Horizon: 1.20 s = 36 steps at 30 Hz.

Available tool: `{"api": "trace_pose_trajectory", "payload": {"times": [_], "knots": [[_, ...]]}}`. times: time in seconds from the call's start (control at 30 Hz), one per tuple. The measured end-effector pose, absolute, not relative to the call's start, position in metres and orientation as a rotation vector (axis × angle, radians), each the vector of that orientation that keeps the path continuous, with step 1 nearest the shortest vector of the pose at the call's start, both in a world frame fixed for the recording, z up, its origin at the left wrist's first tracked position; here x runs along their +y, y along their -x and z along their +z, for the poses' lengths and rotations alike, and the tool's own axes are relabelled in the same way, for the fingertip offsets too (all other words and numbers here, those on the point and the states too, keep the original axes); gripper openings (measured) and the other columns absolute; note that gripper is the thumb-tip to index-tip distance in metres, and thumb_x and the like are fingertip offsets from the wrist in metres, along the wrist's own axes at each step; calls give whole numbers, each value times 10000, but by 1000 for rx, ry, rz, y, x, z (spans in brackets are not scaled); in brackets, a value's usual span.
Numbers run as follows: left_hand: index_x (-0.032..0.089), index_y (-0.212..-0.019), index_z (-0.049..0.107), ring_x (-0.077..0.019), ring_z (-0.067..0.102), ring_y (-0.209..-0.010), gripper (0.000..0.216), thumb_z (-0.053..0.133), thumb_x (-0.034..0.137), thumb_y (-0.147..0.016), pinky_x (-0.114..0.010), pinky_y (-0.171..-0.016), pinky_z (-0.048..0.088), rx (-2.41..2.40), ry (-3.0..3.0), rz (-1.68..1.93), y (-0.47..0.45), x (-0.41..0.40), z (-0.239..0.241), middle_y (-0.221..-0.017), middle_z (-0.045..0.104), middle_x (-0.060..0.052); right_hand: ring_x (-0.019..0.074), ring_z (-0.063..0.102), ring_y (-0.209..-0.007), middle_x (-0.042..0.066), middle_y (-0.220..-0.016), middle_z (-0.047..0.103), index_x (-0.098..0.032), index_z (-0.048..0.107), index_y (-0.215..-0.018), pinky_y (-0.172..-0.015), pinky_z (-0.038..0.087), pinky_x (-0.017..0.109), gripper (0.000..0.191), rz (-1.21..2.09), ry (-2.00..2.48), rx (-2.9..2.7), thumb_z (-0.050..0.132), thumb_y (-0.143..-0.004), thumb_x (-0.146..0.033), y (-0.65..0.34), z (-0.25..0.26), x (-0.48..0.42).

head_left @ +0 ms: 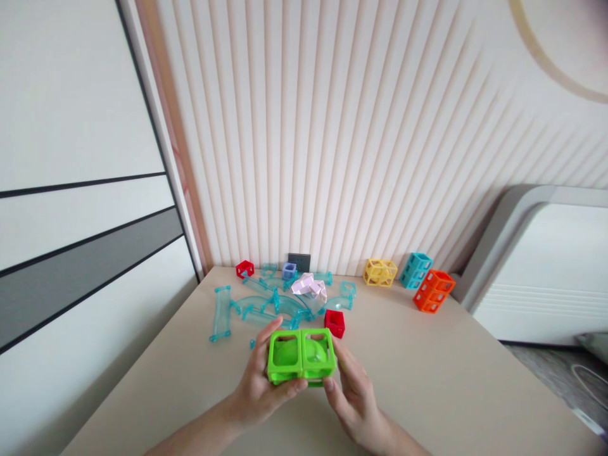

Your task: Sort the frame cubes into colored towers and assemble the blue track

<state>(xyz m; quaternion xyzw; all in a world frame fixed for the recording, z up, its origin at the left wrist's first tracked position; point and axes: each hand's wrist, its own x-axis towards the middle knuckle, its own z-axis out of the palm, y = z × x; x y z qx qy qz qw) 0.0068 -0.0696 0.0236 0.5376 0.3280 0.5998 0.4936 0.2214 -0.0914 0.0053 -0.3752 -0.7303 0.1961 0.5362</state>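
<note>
A green block of open-framed cubes (302,356) is held up in front of me, above the near part of the table. Two square openings face up side by side, with rounded green shapes inside. My left hand (266,373) grips its left end, thumb along the near lower edge. My right hand (350,392) closes on the right end, fingers behind and thumb at the near corner. Just beyond the block sits a red cube (334,323). Clear blue track pieces (256,307) lie scattered farther back; the block's underside is mostly hidden.
Toward the wall stand another red cube (245,269), a purple cube (289,271) and a crumpled pale wrapper (308,286). At the back right are yellow (380,272), blue (416,270) and orange (433,291) framed blocks. A ribbed wall (304,139) bounds the table (427,373).
</note>
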Motion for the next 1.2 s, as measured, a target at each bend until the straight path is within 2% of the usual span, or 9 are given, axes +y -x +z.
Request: {"api": "trace_pose_trajectory", "payload": {"times": [0.13, 0.37, 0.53, 0.67, 0.83, 0.93, 1.03, 1.2], "knots": [[272, -1382, 504, -297, 720, -1001, 845, 907, 329, -641, -385, -876, 603, 747, -1406, 1491, -3, -67, 21, -1122, 700, -89, 319, 511, -1375, 50, -1536, 490, -319, 374, -1550, -1104, 480, 465, 679, 417, 878, -1775, 652, -932, -268, -227, 3, -91], [307, -1494, 316, -274, 695, -1072, 938, 850, 378, -726, -365, -888, 598, 930, -1289, 1532, -8, -58, 43, -1184, 649, -68, 319, 457, -1417, 77, -1555, 456, -323, 281, -1585, -1127, 452, 490, 692, 348, 995, -1747, 592, -969, -268, -206, 27, -84], [294, -1431, 362, -280, 678, -1136, 818, 818, 405, -761, -377, -955, 570, 978, -1249, 1505, -25, -61, 54, -1262, 633, -86, 367, 390, -1450, 129, -1598, 364, -293, 127, -1620, -1118, 464, 498, 920, 312, 1125, -1784, 699, -900, -329, -192, 13, -88], [292, -1388, 377, -279, 642, -1215, 712, 779, 396, -809, -389, -1029, 526, 870, -1239, 1382, -43, -66, 58, -1337, 623, -94, 416, 345, -1463, 173, -1610, 312, -282, -12, -1622, -1099, 455, 576, 1106, 254, 1230, -1719, 763, -838, -377, -188, 11, -88], [293, -1445, 335, -283, 575, -1307, 708, 727, 382, -861, -418, -1088, 475, 805, -1300, 1299, -58, -66, 63, -1411, 587, -110, 429, 374, -1441, 203, -1588, 330, -270, -41, -1619, -1091, 446, 609, 1154, 183, 1307, -1640, 777, -816, -403, -196, 19, -82], [279, -1417, 397, -288, 595, -1277, 655, 724, 383, -860, -427, -1092, 465, 889, -1401, 1342, -61, -60, 63, -1364, 618, -109, 439, 370, -1437, 204, -1588, 327, -274, -68, -1615, -1082, 446, 626, 1179, 123, 1313, -1654, 781, -809, -415, -198, 21, -80], [268, -1390, 440, -298, 604, -1261, 625, 730, 388, -850, -428, -1083, 469, 958, -1485, 1391, -66, -55, 60, -1365, 612, -111, 443, 391, -1417, 207, -1567, 361, -268, -29, -1617, -1075, 434, 656, 1155, 77, 1321, -1621, 779, -806, -425, -197, 21, -78], [266, -1523, 279, -327, 490, -1385, 820, 736, 362, -849, -493, -1153, 388, 955, -1598, 1380, -73, -57, 54, -1489, 504, -151, 414, 398, -1417, 208, -1554, 382, -225, 46, -1617, -1091, 440, 603, 1098, 87, 1329, -1548, 770, -809, -395, -199, 21, -71]]}}
